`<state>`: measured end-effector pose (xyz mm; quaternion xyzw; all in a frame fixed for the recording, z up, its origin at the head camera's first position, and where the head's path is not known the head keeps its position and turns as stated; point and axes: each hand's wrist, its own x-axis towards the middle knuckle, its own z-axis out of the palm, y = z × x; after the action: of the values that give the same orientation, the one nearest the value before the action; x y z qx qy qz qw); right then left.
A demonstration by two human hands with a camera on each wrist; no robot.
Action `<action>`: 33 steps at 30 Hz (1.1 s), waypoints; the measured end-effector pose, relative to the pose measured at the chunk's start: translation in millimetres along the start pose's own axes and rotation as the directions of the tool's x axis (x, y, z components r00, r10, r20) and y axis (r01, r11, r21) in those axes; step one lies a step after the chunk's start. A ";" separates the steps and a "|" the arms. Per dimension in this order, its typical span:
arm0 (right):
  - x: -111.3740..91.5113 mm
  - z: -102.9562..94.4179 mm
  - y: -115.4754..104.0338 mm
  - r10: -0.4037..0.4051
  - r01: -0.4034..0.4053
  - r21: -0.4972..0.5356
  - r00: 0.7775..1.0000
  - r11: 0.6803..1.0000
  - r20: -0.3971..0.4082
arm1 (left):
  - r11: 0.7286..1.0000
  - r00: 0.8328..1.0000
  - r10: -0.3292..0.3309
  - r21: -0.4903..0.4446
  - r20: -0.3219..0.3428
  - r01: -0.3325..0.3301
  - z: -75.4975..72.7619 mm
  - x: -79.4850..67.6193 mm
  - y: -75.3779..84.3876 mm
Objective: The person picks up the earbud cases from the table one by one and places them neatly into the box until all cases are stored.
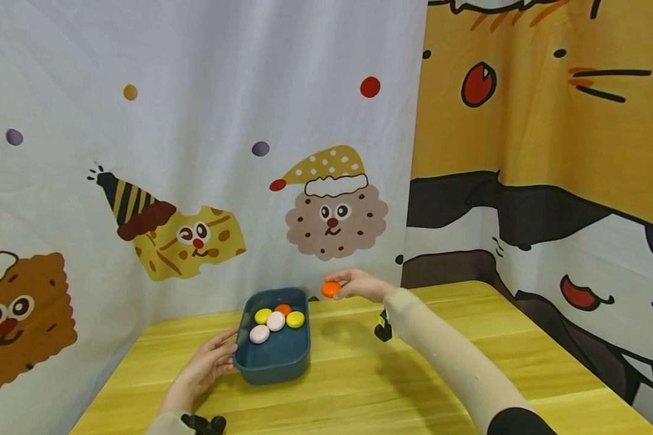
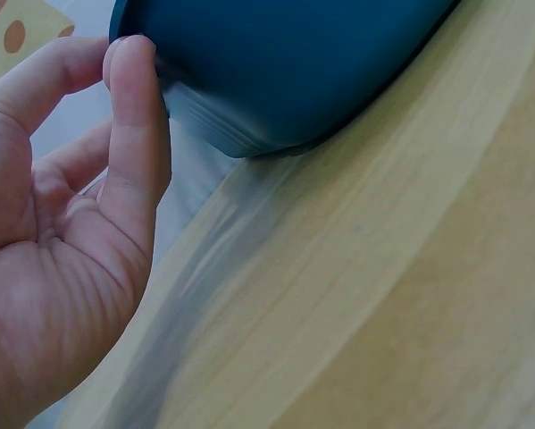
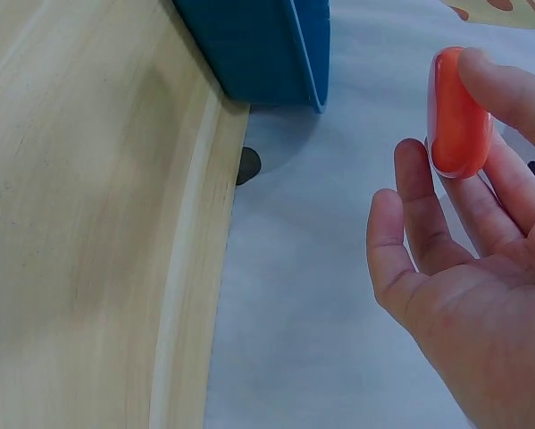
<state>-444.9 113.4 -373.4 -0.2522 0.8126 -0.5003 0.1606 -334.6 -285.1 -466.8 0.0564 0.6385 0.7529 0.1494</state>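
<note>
A dark blue rectangular bin (image 1: 272, 357) stands on the table, holding two yellow rounded discs (image 1: 295, 319), two pale pink ones (image 1: 259, 334) and an orange one (image 1: 283, 310). My left hand (image 1: 211, 361) is at the bin's left side, thumb and fingertips touching its edge; the left wrist view shows those fingertips (image 2: 131, 67) right at the rim. To the right of the bin, my right hand (image 1: 361, 285) pinches another glossy orange disc (image 1: 331, 289) between thumb and fingers, raised above the table. In the right wrist view this disc (image 3: 461, 114) is seen edge-on, other fingers spread below.
The wooden-patterned table (image 1: 354, 386) ends at a white cartoon-printed curtain (image 1: 212, 121) close behind the bin. An orange and white curtain (image 1: 462, 145) hangs along the right side. A black wrist device (image 1: 383, 328) is strapped on the right wrist.
</note>
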 end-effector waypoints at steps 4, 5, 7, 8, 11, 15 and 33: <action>-0.9 0.1 -1.7 0.002 -0.002 0.006 1.000 1.000 0.000 | 1.000 1.000 -0.003 -0.008 -0.003 0.003 1.1 -0.5 0.0; -1.1 0.0 -2.2 0.010 -0.010 0.013 1.000 1.000 -0.002 | 1.000 1.000 -0.004 -0.009 -0.005 0.004 1.3 -0.6 0.1; -1.2 -0.3 -2.5 0.015 -0.015 0.021 1.000 1.000 -0.004 | 1.000 1.000 -0.008 -0.011 -0.006 0.008 1.5 -0.7 0.3; -1.2 -0.3 -2.2 0.014 -0.014 0.025 1.000 1.000 -0.004 | 1.000 1.000 -0.009 -0.011 -0.007 0.009 1.5 -0.7 0.4; -0.5 -0.6 -0.8 0.010 -0.010 0.029 1.000 1.000 -0.007 | 1.000 1.000 -0.011 -0.009 -0.008 0.011 1.4 -0.9 0.7; 0.2 -0.5 0.8 0.012 -0.011 0.022 1.000 1.000 -0.014 | 1.000 1.000 -0.008 -0.005 -0.002 0.008 0.9 -1.1 0.7; 9.2 11.7 -5.4 0.002 -0.002 0.004 1.000 1.000 0.013 | 1.000 1.000 -0.003 -0.001 -0.012 0.002 0.0 0.1 -0.9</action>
<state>-445.1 97.6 -373.9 -0.2544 0.8109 -0.4999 0.1668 -334.5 -284.9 -467.7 0.0512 0.6390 0.7534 0.1467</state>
